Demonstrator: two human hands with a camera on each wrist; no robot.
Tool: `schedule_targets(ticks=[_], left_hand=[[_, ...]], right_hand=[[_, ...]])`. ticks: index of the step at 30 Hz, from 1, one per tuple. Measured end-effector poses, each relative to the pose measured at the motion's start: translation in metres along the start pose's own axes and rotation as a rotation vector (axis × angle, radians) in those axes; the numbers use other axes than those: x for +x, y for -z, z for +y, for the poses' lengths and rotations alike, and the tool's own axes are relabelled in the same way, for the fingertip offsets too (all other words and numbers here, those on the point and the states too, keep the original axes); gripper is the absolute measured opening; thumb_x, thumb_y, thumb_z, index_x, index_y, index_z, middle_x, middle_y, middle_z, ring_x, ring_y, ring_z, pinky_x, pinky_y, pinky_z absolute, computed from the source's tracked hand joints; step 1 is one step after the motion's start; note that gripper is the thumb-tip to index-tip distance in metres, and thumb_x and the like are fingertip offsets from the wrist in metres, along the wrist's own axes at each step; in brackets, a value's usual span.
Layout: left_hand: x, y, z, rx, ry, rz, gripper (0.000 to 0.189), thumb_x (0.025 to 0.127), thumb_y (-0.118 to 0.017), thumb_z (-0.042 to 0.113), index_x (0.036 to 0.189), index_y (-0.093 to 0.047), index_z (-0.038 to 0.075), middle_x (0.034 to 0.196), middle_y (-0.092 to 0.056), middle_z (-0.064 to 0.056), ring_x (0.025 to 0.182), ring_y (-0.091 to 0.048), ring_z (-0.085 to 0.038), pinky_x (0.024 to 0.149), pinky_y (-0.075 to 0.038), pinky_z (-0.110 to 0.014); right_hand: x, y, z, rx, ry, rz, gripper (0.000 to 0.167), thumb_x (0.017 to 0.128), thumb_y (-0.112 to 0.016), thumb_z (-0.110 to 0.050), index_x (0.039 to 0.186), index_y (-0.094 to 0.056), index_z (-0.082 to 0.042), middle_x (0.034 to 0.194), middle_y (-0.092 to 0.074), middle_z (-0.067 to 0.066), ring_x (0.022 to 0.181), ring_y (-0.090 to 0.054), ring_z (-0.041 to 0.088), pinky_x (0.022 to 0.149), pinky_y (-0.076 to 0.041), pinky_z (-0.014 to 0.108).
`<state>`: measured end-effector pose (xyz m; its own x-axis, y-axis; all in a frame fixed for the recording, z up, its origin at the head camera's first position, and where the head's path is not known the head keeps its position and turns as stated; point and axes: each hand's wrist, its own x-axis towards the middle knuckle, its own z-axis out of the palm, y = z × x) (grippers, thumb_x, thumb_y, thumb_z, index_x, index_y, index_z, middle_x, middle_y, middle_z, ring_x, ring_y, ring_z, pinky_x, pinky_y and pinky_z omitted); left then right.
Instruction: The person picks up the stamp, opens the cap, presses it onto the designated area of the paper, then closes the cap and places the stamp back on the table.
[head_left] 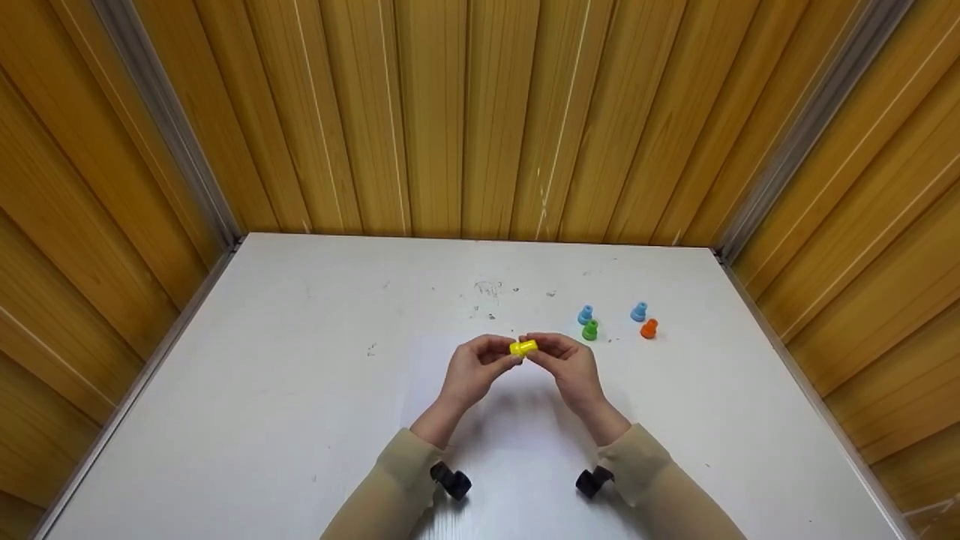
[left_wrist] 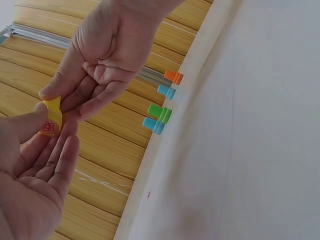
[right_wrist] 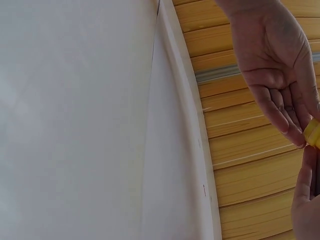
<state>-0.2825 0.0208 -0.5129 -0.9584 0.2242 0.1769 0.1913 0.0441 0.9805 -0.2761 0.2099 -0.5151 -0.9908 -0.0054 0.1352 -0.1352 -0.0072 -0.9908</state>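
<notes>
A small yellow stamp [head_left: 523, 348] is pinched between both hands above the middle of the white table. My left hand [head_left: 471, 369] holds its wider end by thumb and fingertips, and my right hand [head_left: 571, 369] pinches the narrower end. In the left wrist view, a red flower shows on the round face of the yellow stamp [left_wrist: 51, 120], beside the left thumb. Only part of the yellow stamp [right_wrist: 313, 132] enters the right wrist view, at its right edge.
Right of the hands stand a green stamp [head_left: 590, 330], a blue stamp [head_left: 585, 315], another blue stamp [head_left: 639, 311] and an orange stamp [head_left: 649, 328]. Dark scuffs [head_left: 487, 289] mark the white table [head_left: 285, 360]. Wood-patterned walls [head_left: 435, 112] enclose it.
</notes>
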Motion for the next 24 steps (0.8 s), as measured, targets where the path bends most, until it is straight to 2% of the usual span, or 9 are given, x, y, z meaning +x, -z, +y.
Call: schedule_targets(ticks=[3, 8, 10, 13, 17, 24], left_hand=[[0.000, 0.001, 0.001, 0.004, 0.005, -0.013, 0.026, 0.090, -0.080, 0.013, 0.112, -0.074, 0.002, 0.109, -0.076, -0.015, 0.094, -0.076, -0.021, 0.085, -0.064, -0.025], [0.004, 0.006, 0.000, -0.005, 0.021, -0.023, 0.026, 0.089, -0.081, 0.012, 0.111, -0.073, 0.000, 0.106, -0.077, -0.015, 0.091, -0.076, -0.018, 0.083, -0.064, -0.026], [0.005, 0.011, 0.000, -0.004, 0.020, -0.006, 0.028, 0.089, -0.081, 0.011, 0.112, -0.073, -0.001, 0.105, -0.076, -0.015, 0.089, -0.076, -0.016, 0.082, -0.064, -0.025], [0.007, 0.020, 0.000, -0.003, 0.022, 0.053, 0.029, 0.089, -0.081, 0.009, 0.113, -0.072, -0.003, 0.106, -0.075, -0.016, 0.089, -0.074, -0.015, 0.082, -0.064, -0.024], [0.012, 0.035, 0.001, 0.009, 0.039, 0.142, 0.028, 0.087, -0.080, 0.005, 0.112, -0.071, -0.004, 0.107, -0.073, -0.018, 0.090, -0.072, -0.015, 0.081, -0.063, -0.021], [0.018, 0.060, -0.003, 0.070, 0.098, 0.279, 0.026, 0.086, -0.080, 0.001, 0.110, -0.072, -0.002, 0.106, -0.073, -0.016, 0.090, -0.070, -0.017, 0.081, -0.062, -0.024]], right_hand=[[0.000, 0.000, 0.001, 0.020, -0.038, 0.000, 0.027, 0.092, -0.074, -0.001, 0.119, -0.072, 0.003, 0.116, -0.078, 0.010, 0.105, -0.074, 0.013, 0.094, -0.060, 0.023], [0.003, 0.001, -0.001, 0.210, -0.177, 0.024, 0.028, 0.096, -0.070, -0.002, 0.123, -0.069, 0.004, 0.112, -0.077, 0.003, 0.106, -0.074, 0.013, 0.096, -0.060, 0.025], [0.005, 0.003, -0.002, 0.266, -0.203, 0.049, 0.026, 0.097, -0.068, -0.001, 0.123, -0.069, 0.004, 0.110, -0.077, 0.001, 0.104, -0.074, 0.012, 0.094, -0.061, 0.025], [0.009, 0.007, -0.002, 0.253, -0.193, 0.076, 0.025, 0.096, -0.069, -0.001, 0.121, -0.070, 0.004, 0.109, -0.077, 0.001, 0.102, -0.074, 0.012, 0.092, -0.061, 0.023], [0.014, 0.015, -0.003, 0.116, -0.141, 0.082, 0.029, 0.093, -0.072, 0.000, 0.121, -0.070, 0.005, 0.112, -0.078, 0.005, 0.100, -0.074, 0.011, 0.090, -0.062, 0.022], [0.031, 0.031, -0.002, -0.298, -0.060, 0.070, 0.030, 0.089, -0.079, -0.005, 0.119, -0.075, 0.000, 0.114, -0.078, 0.012, 0.098, -0.073, 0.014, 0.083, -0.060, 0.015]])
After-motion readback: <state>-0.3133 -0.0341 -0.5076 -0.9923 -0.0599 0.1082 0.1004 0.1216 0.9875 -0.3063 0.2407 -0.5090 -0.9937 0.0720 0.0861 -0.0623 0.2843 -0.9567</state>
